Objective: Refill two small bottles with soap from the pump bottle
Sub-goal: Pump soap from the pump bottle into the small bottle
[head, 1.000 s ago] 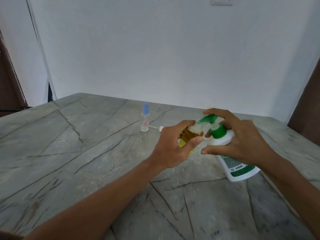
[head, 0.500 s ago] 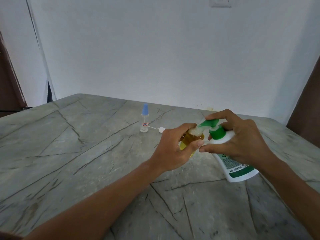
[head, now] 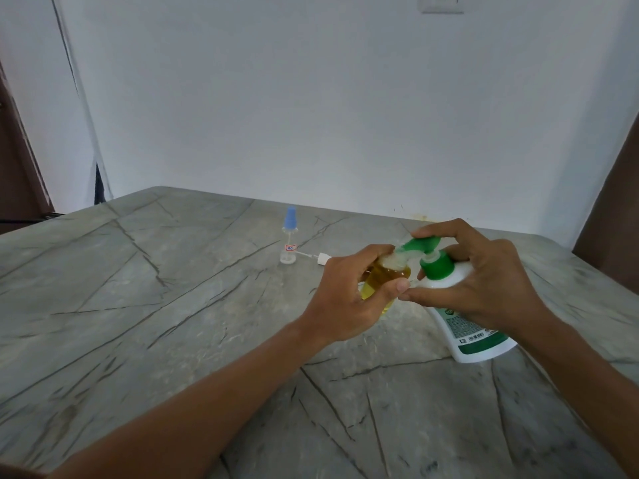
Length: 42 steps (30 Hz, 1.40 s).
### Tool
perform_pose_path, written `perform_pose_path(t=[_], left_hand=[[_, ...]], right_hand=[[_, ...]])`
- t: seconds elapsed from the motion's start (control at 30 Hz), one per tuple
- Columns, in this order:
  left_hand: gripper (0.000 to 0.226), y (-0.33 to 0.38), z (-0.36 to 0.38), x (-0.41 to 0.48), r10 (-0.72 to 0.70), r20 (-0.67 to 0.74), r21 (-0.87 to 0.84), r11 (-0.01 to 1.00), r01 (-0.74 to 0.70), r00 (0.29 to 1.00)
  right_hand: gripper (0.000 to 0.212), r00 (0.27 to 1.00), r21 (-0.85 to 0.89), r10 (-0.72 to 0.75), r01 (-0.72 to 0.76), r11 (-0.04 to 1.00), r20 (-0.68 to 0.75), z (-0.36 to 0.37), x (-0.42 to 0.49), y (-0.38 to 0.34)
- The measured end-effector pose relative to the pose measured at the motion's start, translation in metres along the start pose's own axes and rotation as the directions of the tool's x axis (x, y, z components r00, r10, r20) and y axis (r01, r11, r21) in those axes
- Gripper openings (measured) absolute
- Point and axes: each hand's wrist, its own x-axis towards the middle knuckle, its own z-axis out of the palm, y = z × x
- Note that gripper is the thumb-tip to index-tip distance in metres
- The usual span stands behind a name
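My left hand (head: 349, 295) grips a small clear bottle (head: 383, 278) holding yellow liquid, its open mouth right under the green spout. My right hand (head: 480, 278) wraps the white pump bottle (head: 470, 326), which tilts left, with a finger on top of its green pump head (head: 423, 245). Whitish soap shows at the small bottle's mouth. A second small clear bottle (head: 289, 236) with a blue cap stands upright further back. A white spray top with its thin tube (head: 321, 259) lies on the table beside that bottle.
Everything rests on a grey marble-patterned table (head: 155, 305) that meets a white wall at the back. Dark wooden furniture edges show at the far left and far right.
The pump head has risen a little under my right finger, and both hands with their bottles have shifted slightly. The blue-capped bottle has stayed where it was.
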Motion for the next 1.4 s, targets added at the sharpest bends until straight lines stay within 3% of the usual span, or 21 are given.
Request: perform_pose_path(t=[0.4,0.73,1.0,1.4], left_hand=[[0.043,-0.0001,-0.0012,0.0001,-0.042,-0.008,-0.021,0.999,0.042,0.999],[0.046,-0.0003,0.0014,-0.0037,-0.005,0.020,0.015,1.000,0.005,1.000],[0.040,-0.0019,-0.0011,-0.0009,-0.035,0.011,-0.016,0.999,0.035,0.999],[0.043,-0.0003,0.0015,-0.0029,-0.001,0.028,0.032,0.999,0.000,1.000]], right_hand=[[0.082,0.997,-0.023,-0.024,0.026,0.999,0.080,-0.0015,0.0016,0.0024],[0.069,0.999,0.009,-0.007,0.007,1.000,0.041,-0.0030,-0.0012,0.0091],[0.085,0.996,-0.047,-0.018,0.022,0.999,0.085,-0.0028,0.0003,0.0052],[0.071,0.999,0.005,0.015,-0.015,1.000,0.039,-0.0041,-0.0011,0.0059]])
